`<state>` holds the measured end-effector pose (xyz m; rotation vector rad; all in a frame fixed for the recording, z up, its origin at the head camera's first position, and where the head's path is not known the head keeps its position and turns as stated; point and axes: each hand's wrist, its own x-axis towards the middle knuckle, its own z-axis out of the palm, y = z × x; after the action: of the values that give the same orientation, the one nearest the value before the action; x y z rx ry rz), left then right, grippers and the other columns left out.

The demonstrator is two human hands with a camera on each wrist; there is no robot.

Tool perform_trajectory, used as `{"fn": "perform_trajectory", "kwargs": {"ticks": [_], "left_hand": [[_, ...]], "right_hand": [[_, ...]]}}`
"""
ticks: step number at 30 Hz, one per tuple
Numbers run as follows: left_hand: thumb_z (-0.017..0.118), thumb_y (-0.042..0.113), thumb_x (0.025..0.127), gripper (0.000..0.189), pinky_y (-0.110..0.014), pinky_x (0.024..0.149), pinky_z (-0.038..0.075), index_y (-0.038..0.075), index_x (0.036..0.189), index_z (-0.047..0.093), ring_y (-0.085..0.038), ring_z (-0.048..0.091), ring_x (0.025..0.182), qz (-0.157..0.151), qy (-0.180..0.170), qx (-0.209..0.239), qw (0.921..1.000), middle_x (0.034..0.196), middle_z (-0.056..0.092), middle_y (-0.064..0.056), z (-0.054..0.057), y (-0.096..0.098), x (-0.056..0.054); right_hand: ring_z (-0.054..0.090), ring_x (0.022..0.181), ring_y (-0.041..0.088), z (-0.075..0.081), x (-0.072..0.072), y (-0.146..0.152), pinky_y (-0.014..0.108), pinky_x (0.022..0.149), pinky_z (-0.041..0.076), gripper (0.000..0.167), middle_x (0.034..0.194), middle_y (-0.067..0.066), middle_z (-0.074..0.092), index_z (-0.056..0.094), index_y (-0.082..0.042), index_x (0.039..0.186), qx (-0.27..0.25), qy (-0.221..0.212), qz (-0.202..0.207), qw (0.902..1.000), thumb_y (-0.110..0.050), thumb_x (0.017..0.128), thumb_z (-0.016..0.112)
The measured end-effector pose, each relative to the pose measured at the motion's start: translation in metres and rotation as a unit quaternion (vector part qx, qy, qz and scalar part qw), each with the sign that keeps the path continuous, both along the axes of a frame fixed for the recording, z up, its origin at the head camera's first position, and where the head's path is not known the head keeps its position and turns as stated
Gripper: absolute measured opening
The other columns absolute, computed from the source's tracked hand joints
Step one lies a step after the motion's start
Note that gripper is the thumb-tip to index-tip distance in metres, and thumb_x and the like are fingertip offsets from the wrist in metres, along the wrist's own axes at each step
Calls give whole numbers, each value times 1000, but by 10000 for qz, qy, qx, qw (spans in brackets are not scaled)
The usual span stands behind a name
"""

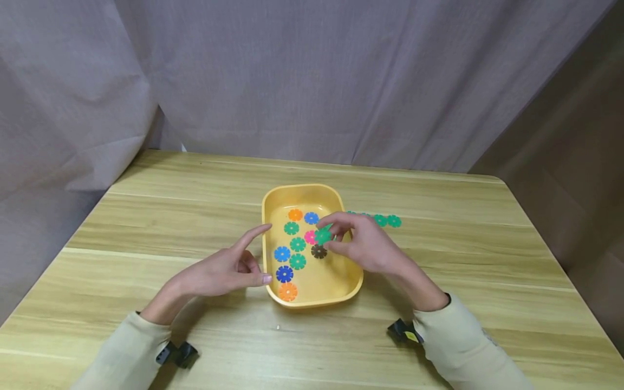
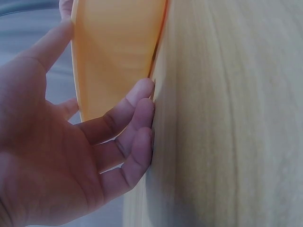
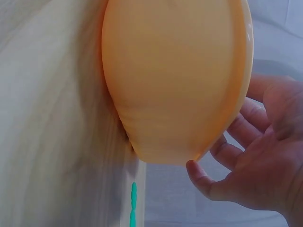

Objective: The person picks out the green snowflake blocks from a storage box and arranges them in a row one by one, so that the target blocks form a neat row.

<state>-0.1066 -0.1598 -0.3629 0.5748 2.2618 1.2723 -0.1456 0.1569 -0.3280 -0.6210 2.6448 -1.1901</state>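
A yellow plastic tray (image 1: 333, 281) holds several loose notched snowflake discs, among them an orange disc (image 1: 287, 292), a dark blue disc (image 1: 285, 274), a green disc (image 1: 298, 261) and a brown disc (image 1: 319, 251). My right hand (image 1: 372, 246) is over the tray's right side, pinching a green snowflake disc (image 1: 322, 235) between thumb and fingers. That disc overlaps a pink disc (image 1: 310, 237) in the head view. At the left rim, my left hand (image 1: 219, 271) touches the tray with index fingertip and thumb. Its other fingers (image 2: 137, 151) are loosely bent beside the tray wall.
To the tray's right, a row of green discs (image 1: 394, 221) lies on the wooden table (image 1: 487, 260), partly hidden behind my right hand. A grey curtain (image 1: 273, 81) hangs along the table's far edge.
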Motion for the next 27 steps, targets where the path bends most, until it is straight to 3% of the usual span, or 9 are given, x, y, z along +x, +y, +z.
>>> {"fn": "perform_trajectory", "kwargs": {"ticks": [13,27], "left_hand": [[78,36,98,103,-30,78,55,29,171,6,-21,70,86,23,51,-33,10000,97,71,-7,0,-1,1],[77,37,98,103,-31,79,56,28,171,5,-22,70,87,-4,1,-8,10000,98,72,-8,0,0,1]], "right_hand": [[60,92,24,4,-1,5,26,66,50,36,99,4,69,76,-17,123,-378,-178,-105,9991,-5,90,80],[59,85,26,2,-3,8,27,66,48,33,93,7,67,74,-14,120,-693,-72,-66,9975,-1,89,79]]}}
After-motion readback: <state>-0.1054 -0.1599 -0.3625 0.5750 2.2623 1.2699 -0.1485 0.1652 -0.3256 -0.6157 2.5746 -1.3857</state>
